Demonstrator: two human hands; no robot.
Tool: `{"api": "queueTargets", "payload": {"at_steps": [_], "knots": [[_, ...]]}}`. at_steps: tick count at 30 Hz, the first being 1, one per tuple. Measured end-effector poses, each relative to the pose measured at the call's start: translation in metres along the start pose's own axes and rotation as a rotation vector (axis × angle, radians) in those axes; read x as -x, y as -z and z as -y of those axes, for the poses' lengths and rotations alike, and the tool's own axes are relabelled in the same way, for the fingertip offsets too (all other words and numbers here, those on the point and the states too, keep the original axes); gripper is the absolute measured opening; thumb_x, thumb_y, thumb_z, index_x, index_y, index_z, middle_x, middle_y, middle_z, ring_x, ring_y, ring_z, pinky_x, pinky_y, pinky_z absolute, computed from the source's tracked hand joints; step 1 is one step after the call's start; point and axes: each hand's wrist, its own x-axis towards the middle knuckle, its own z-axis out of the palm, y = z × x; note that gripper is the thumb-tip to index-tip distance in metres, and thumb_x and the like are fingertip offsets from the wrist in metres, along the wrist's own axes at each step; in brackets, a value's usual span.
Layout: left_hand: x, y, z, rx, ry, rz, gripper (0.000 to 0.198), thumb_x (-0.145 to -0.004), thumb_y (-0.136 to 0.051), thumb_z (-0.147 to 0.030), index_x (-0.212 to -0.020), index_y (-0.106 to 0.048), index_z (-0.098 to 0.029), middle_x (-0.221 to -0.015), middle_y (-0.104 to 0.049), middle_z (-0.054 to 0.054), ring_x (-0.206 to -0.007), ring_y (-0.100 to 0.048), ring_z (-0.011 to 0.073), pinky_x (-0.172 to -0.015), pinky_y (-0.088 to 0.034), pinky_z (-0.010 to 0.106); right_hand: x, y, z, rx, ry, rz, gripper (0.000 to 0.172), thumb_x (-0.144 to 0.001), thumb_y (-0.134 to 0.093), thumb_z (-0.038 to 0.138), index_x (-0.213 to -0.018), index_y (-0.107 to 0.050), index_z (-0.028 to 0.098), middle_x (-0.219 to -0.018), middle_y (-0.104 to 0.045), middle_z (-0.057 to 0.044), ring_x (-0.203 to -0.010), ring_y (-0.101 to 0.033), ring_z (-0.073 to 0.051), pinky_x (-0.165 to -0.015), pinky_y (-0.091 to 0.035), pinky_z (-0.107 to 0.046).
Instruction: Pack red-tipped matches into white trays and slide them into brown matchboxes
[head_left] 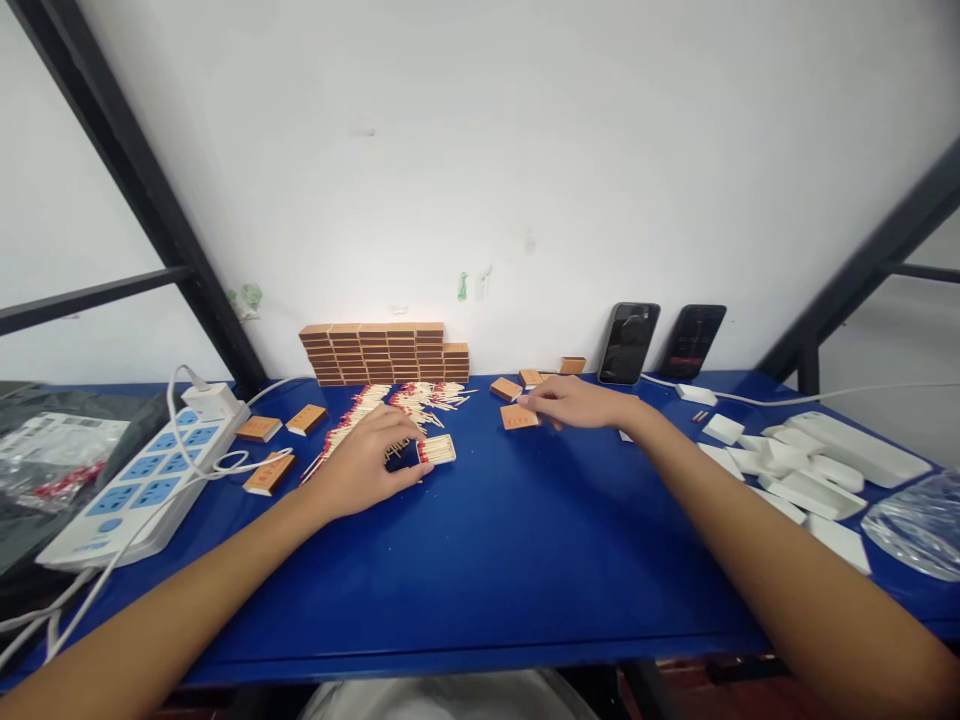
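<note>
My left hand grips the left end of a white matchbox tray filled with red-tipped matches, low over the blue table. Thumb and fingers close around its sides. To the right, my right hand pinches the right edge of an orange matchbox sleeve; whether anything is inside it I cannot see. Behind my left hand lie loose matches in spread piles, partly hidden by that hand. More orange matchboxes, one of them just behind the sleeve, lie near my right fingers.
Matchboxes are stacked against the wall. A power strip with white cables and several matchboxes lie left. Two phones lean on the wall at right, near white plastic pieces and a clear plastic roll.
</note>
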Motion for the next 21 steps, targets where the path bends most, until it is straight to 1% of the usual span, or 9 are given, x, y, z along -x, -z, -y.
{"api": "queueTargets", "payload": {"at_steps": [2,4,8,10,13,15,18,19,21], "knots": [[0.0,0.0,0.0,0.0,0.005,0.003,0.02,-0.095,-0.074,-0.038,-0.108,-0.073,-0.023,-0.11,-0.075,0.007,-0.109,-0.066,0.0266,-0.099,-0.053,0.045,-0.001,-0.002,-0.004,0.086,-0.02,-0.098,0.054,-0.101,-0.044,0.065,-0.081,-0.067,0.02,-0.081,-0.071,-0.009,-0.074,-0.064,-0.023,-0.068,-0.044,-0.034],[0.0,0.001,-0.001,-0.004,0.011,0.004,0.022,-0.094,-0.074,-0.039,-0.108,-0.072,-0.023,-0.111,-0.075,0.008,-0.109,-0.066,0.0272,-0.099,-0.053,0.046,-0.003,-0.005,-0.007,0.119,-0.022,-0.158,0.051,-0.097,-0.052,0.067,-0.097,-0.069,0.019,-0.096,-0.074,-0.011,-0.083,-0.066,-0.024,-0.071,-0.045,-0.034],[0.0,0.001,-0.001,-0.008,0.023,0.008,0.023,-0.095,-0.073,-0.04,-0.11,-0.073,-0.023,-0.111,-0.075,0.008,-0.111,-0.066,0.0279,-0.099,-0.054,0.047,-0.004,-0.011,-0.004,0.109,-0.012,-0.108,0.061,-0.085,-0.066,0.073,-0.113,-0.065,0.02,-0.114,-0.073,-0.013,-0.096,-0.068,-0.027,-0.076,-0.048,-0.034],[0.0,0.001,-0.001,-0.005,0.026,0.003,0.023,-0.095,-0.073,-0.04,-0.111,-0.074,-0.023,-0.11,-0.076,0.008,-0.111,-0.067,0.028,-0.099,-0.054,0.047,-0.004,-0.013,0.002,0.109,-0.024,-0.067,0.065,-0.081,-0.07,0.074,-0.118,-0.064,0.02,-0.111,-0.073,-0.013,-0.096,-0.069,-0.029,-0.076,-0.049,-0.035],[0.001,0.0,0.001,0.001,0.03,-0.005,0.023,-0.095,-0.073,-0.041,-0.11,-0.074,-0.024,-0.11,-0.076,0.008,-0.109,-0.067,0.0278,-0.098,-0.055,0.047,-0.002,-0.015,0.011,-0.003,-0.03,0.0,0.063,-0.093,-0.054,0.075,-0.125,-0.06,0.021,-0.091,-0.074,-0.008,-0.082,-0.069,-0.026,-0.071,-0.048,-0.034],[0.001,-0.001,0.002,0.002,0.036,0.0,0.024,-0.095,-0.072,-0.042,-0.11,-0.074,-0.024,-0.11,-0.076,0.009,-0.109,-0.067,0.0277,-0.098,-0.055,0.047,-0.001,-0.015,0.015,-0.032,-0.011,-0.054,0.058,-0.102,-0.04,0.07,-0.124,-0.06,0.021,-0.086,-0.074,-0.007,-0.076,-0.068,-0.024,-0.069,-0.047,-0.033],[0.002,-0.001,0.002,0.0,0.048,0.009,0.025,-0.095,-0.073,-0.042,-0.111,-0.075,-0.024,-0.111,-0.075,0.009,-0.111,-0.067,0.028,-0.1,-0.054,0.047,-0.002,-0.015,0.016,0.105,0.04,-0.236,0.044,-0.104,-0.043,0.058,-0.113,-0.063,0.019,-0.102,-0.075,-0.013,-0.087,-0.068,-0.025,-0.074,-0.045,-0.034],[0.002,-0.001,0.002,0.0,0.049,0.01,0.025,-0.095,-0.073,-0.042,-0.111,-0.075,-0.024,-0.112,-0.075,0.009,-0.112,-0.067,0.0279,-0.101,-0.054,0.047,-0.002,-0.015,0.016,0.138,0.04,-0.258,0.041,-0.105,-0.044,0.055,-0.109,-0.063,0.019,-0.106,-0.074,-0.014,-0.09,-0.068,-0.026,-0.075,-0.045,-0.034],[0.002,-0.001,0.001,0.002,0.05,0.01,0.025,-0.095,-0.073,-0.041,-0.112,-0.075,-0.024,-0.112,-0.075,0.008,-0.111,-0.067,0.0276,-0.1,-0.054,0.047,-0.003,-0.015,0.015,0.129,0.017,-0.227,0.043,-0.106,-0.038,0.055,-0.104,-0.062,0.019,-0.102,-0.075,-0.014,-0.089,-0.067,-0.026,-0.076,-0.044,-0.035]]}}
